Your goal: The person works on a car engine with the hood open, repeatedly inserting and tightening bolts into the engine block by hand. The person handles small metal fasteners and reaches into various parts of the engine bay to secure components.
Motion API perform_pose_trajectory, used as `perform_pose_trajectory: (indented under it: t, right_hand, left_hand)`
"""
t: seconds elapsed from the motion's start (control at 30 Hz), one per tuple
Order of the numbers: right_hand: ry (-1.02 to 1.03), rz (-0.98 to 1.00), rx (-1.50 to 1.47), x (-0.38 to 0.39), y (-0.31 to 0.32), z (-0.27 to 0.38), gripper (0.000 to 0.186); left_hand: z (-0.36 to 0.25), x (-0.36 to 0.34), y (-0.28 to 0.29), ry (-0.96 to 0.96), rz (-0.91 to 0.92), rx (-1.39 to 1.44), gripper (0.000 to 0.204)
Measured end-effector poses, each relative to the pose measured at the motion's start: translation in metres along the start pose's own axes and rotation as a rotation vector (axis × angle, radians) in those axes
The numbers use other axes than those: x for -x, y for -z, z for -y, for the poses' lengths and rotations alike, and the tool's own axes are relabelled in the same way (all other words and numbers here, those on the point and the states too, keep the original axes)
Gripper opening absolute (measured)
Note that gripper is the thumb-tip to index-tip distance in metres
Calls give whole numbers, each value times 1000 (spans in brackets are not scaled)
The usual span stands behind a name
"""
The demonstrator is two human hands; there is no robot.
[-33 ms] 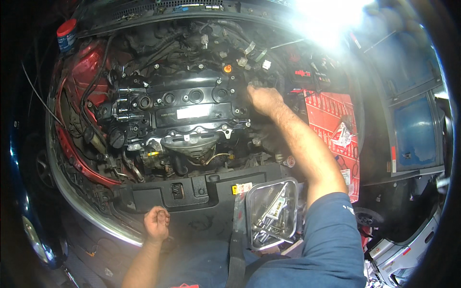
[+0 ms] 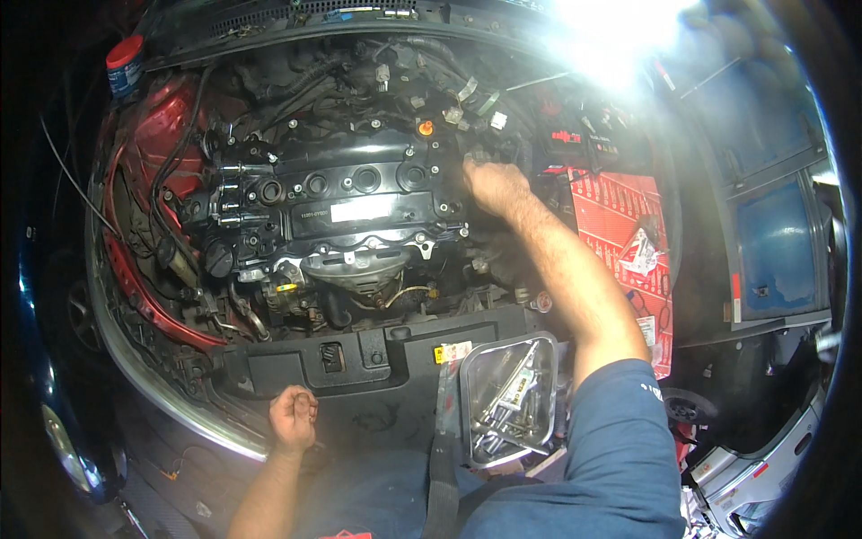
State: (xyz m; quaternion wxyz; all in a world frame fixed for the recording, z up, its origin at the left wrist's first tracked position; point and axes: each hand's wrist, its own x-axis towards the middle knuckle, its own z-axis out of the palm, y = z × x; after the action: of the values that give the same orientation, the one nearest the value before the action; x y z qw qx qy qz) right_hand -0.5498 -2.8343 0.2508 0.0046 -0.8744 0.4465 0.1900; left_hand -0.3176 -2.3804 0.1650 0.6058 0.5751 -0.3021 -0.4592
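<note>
A black engine valve cover [image 2: 305,184] with a white label fills the middle of an open engine bay. Just past its right end, my right hand [image 2: 496,187] reaches in with bent, closed fingers. Whatever those fingertips grip, if anything, is hidden beside the dark engine parts. An orange cap [image 2: 426,128] sits on the cover a little to the left of and beyond that hand. My left hand [image 2: 294,418] hovers near the front edge of the bay, its fingers curled together and nothing showing in them.
A metal tray [image 2: 467,422] of sockets and tools stands close in front of me. Right of the engine lies a red-and-white box [image 2: 593,211] with gaskets on it. A blue jar [image 2: 124,79] with a red lid stands at the far left. Bright light glares at top right.
</note>
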Motion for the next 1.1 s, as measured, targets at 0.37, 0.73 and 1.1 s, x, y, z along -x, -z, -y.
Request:
perform_pose_trajectory:
  t: [0.37,0.73,1.1]
  right_hand:
    - [26,-5,84,-8,6,-4,32]
    - [34,0,69,-6,13,1,32]
    - [1,7,28,0,19,5,29]
  left_hand:
    - [-1,-5,-2,-5,-10,-15,37]
    - [1,-6,-1,-22,4,8,37]
    - [2,-5,-1,-12,-9,23,36]
